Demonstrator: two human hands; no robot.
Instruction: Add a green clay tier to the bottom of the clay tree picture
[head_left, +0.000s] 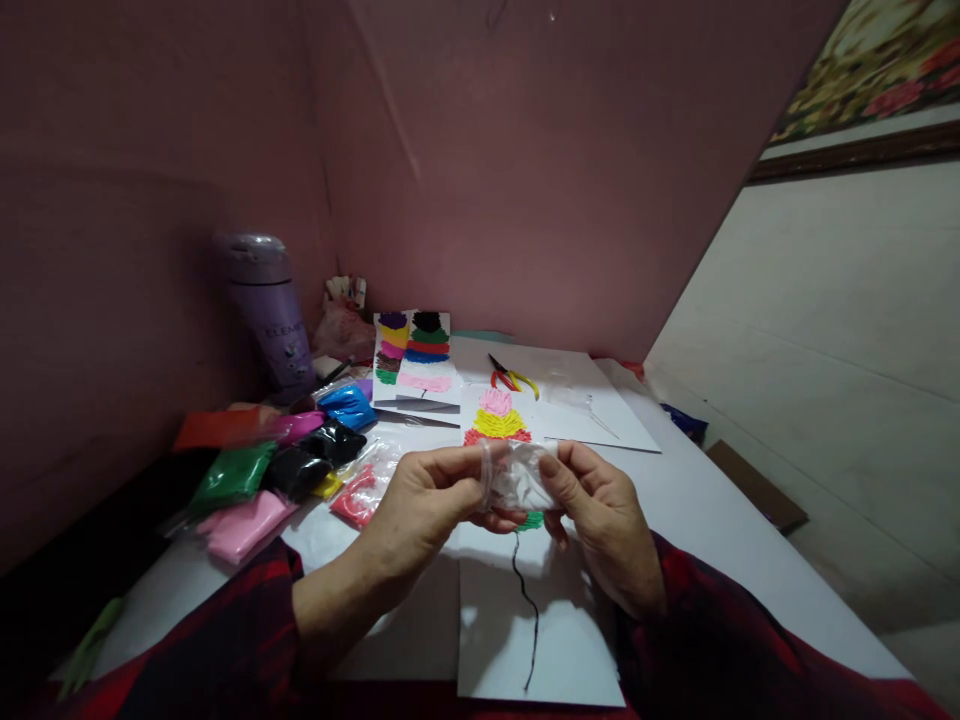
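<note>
Between my two hands is a small clear plastic bag with something white in it, likely soft clay (525, 478). My left hand (427, 505) pinches the bag's left edge between thumb and fingers. On the other side, my right hand (604, 510) grips the bag with its thumb on the front. Below lies a white card (495, 620) with textured bands of pink, yellow (500, 423), red and green, and a thin black wavy line (534, 605) running down from them. My hands and the bag hide the middle of the bands.
Bags of coloured clay, such as green (232, 475), pink (247, 525) and blue (347, 407), pile at the left. Behind them stands a purple bottle (270, 315). Farther back are cards with coloured bands (427, 360) and red-and-yellow-handled pliers (514, 378).
</note>
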